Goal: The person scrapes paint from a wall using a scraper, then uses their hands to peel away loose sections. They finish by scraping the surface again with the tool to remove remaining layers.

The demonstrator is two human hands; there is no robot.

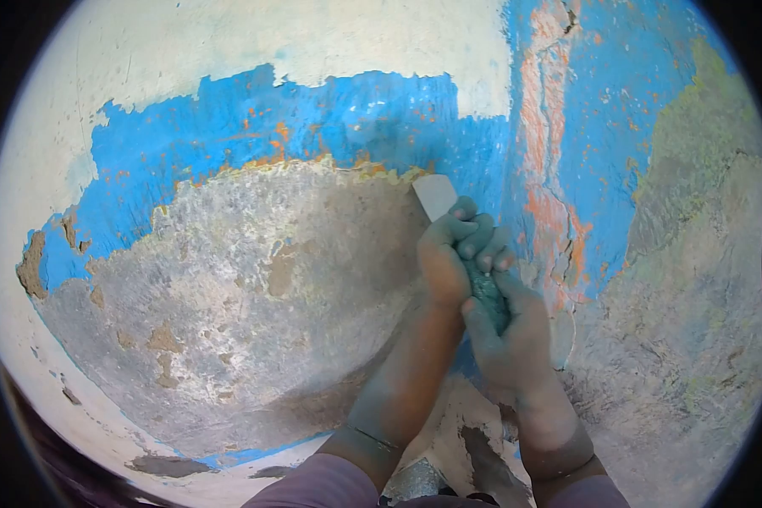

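Note:
Both my hands are wrapped round one scraper, whose pale flat blade [434,196] lies against the wall at the lower edge of the blue paint [313,118]. My left hand [453,245] grips it close to the blade. Lower down, my right hand [516,326] closes round the dust-covered handle [488,296]. Blue-green dust coats my fingers and forearms. Left of the blade spreads a bare grey patch of wall [254,296], bordered above by a ragged yellow and orange paint edge.
Off-white paint [313,34] covers the wall above the blue. To the right runs a cracked vertical strip with orange and pinkish patches [550,127]. Beyond it is rough grey-green wall [703,169]. Broken, flaking plaster [34,264] shows at the far left.

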